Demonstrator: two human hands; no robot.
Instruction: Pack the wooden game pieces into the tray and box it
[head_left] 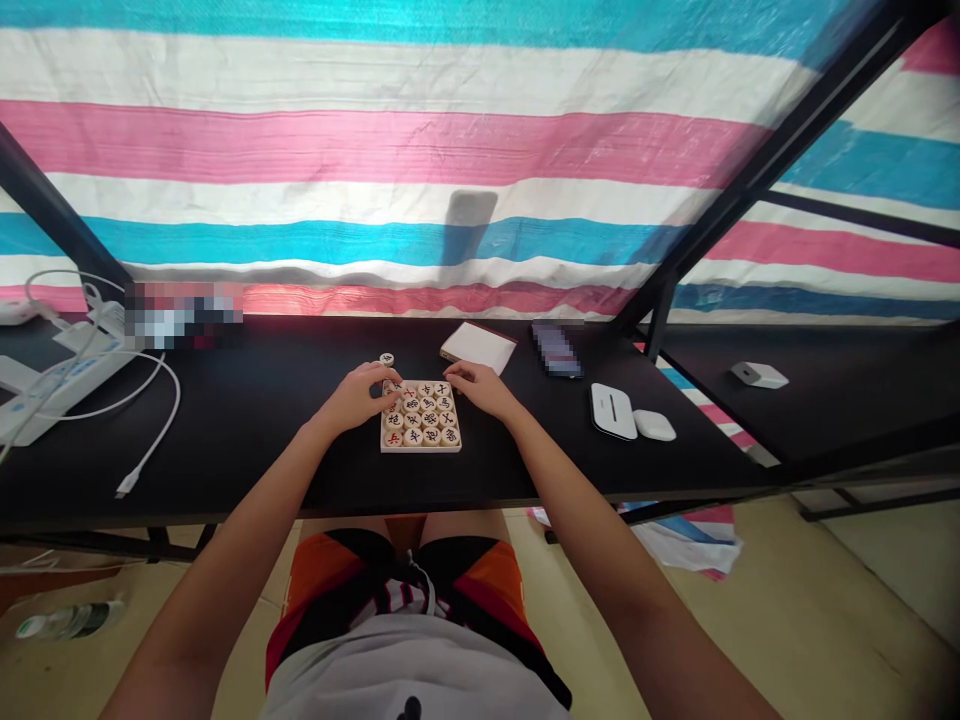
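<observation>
A shallow white tray (421, 449) lies on the black desk, filled with rows of round Chinese chess pieces (431, 419) bearing black or red characters. Over its upper left corner reaches my left hand (358, 396), thumb and fingers apart around the pieces there; the fingers partly cover them. At the upper right corner is my right hand (480, 388), its fingers extended with a gap at the tips, at or touching the tray's edge. One loose chess piece (386, 359) sits just behind the tray, close to my left fingers.
Behind my right hand lies a white-topped box lid (480, 347), with a phone (556, 350) to its right. A white flat device (613, 411) and a white earbud case (655, 425) are further right. White cables and a power strip (67, 385) occupy the left side.
</observation>
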